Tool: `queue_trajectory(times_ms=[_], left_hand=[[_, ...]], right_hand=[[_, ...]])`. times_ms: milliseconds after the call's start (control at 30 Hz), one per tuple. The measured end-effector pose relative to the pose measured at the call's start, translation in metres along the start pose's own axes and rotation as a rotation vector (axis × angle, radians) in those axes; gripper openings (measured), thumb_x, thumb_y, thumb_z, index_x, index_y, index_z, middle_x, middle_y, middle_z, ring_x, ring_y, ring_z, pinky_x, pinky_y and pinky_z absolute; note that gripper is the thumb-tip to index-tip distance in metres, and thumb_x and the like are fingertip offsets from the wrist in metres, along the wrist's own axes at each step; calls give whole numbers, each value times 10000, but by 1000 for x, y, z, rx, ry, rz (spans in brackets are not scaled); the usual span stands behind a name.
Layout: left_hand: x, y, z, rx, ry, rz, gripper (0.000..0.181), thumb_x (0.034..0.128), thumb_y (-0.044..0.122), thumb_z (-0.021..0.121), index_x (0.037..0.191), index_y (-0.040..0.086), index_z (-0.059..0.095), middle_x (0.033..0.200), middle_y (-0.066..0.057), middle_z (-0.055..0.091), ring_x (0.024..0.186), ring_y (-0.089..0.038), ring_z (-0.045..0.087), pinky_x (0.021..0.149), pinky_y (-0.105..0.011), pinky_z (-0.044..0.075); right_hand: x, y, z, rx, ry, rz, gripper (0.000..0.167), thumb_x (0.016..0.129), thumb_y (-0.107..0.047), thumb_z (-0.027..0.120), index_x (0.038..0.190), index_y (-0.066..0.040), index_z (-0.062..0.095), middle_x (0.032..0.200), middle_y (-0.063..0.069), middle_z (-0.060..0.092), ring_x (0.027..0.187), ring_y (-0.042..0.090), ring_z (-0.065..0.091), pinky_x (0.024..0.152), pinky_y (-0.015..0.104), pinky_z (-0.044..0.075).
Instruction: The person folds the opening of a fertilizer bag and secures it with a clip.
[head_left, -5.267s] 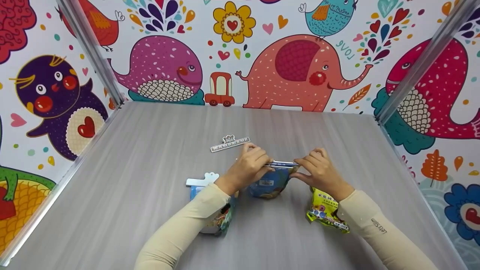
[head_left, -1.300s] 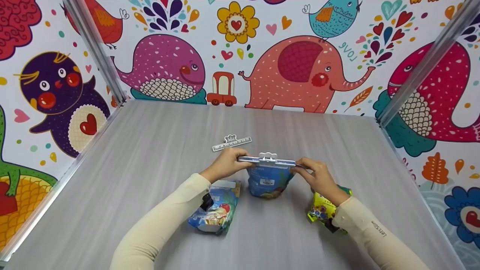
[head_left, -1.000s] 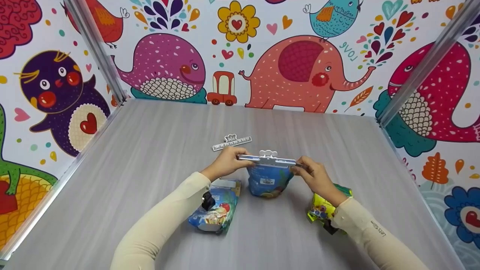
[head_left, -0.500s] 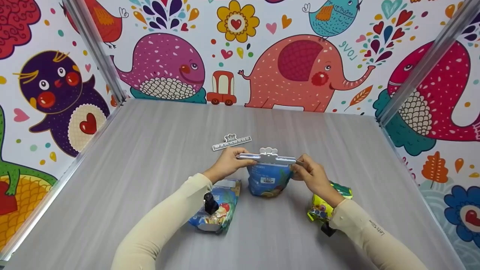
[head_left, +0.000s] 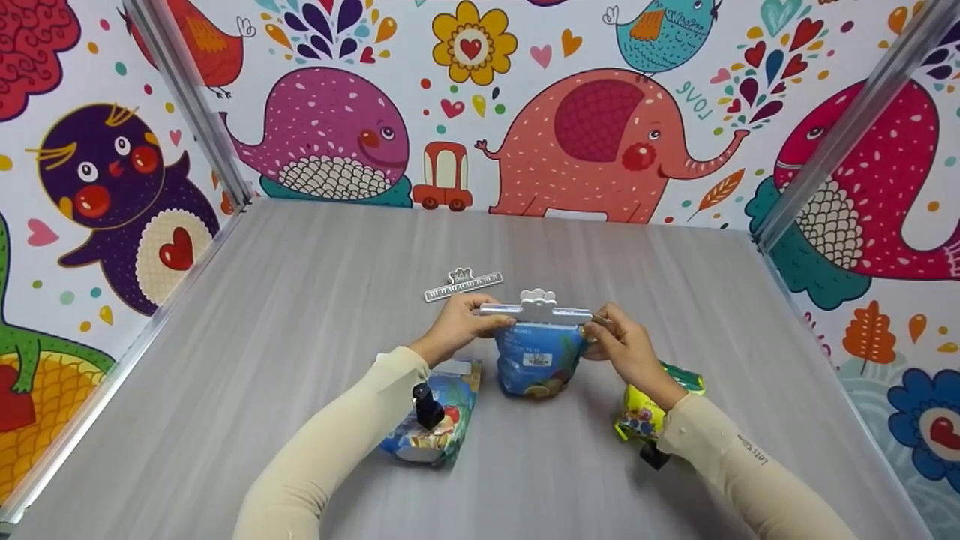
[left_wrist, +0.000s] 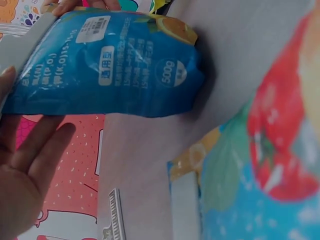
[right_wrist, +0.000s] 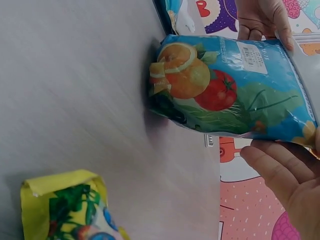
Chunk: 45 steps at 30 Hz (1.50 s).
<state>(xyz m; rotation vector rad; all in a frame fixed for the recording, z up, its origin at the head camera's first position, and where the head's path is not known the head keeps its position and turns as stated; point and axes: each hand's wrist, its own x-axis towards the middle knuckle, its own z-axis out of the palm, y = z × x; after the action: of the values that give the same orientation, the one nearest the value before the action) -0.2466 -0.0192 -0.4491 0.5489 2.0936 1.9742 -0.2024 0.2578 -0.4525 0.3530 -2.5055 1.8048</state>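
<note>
A blue bag printed with fruit stands upright on the table in the middle. Across its top edge sits a silver-white bag clip with a scalloped handle. My left hand pinches the clip's left end, thumb in front. At the other end, my right hand pinches the clip beside the bag's top corner. In the left wrist view, the left thumb lies on the clip while other fingers extend behind the bag. The right wrist view shows right fingers under the bag's edge; the right thumb is mostly cut off.
Another blue bag lies left of centre, partly under the left forearm. A yellow-green bag lies by the right forearm. Behind the left hand is a piano-key patterned clip. Printed panels with metal posts border the table.
The scalloped clip seen at the left bag 5.3 seconds ago is gone from there; one like it now sits on the middle bag. Over the last second its handle has tipped up slightly.
</note>
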Motion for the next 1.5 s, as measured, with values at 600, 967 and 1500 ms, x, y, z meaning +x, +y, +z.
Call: queue_trajectory(times_ms=[600,967,1500], left_hand=[[2,-4,8,-123,50,-128,74,869,62,762,914,7,741,744,-13,708,629,-114,683,653,-342,590],[-1,-8,14,-124,64,-216,131,884,114,748,966,12,742,748,-17,709,582,-143,682,633,-368,591],[-5,-15,21,-147,74,-358,216,893,123,731,1067,-4,720,765,-53,712,514,-137,661,551,-314,575]], right_hand=[[1,-2,-1,37,-10,83,128,1029,-88,544,990,33,527,833,124,674,678,292,716,654,447,588],[0,3,-5,44,-50,137,144,1041,-91,522,986,42,511,780,91,666,624,225,705,630,506,576],[-4,12,-11,77,-146,215,150,1047,-109,514,1000,32,492,776,65,641,601,207,703,633,525,571]])
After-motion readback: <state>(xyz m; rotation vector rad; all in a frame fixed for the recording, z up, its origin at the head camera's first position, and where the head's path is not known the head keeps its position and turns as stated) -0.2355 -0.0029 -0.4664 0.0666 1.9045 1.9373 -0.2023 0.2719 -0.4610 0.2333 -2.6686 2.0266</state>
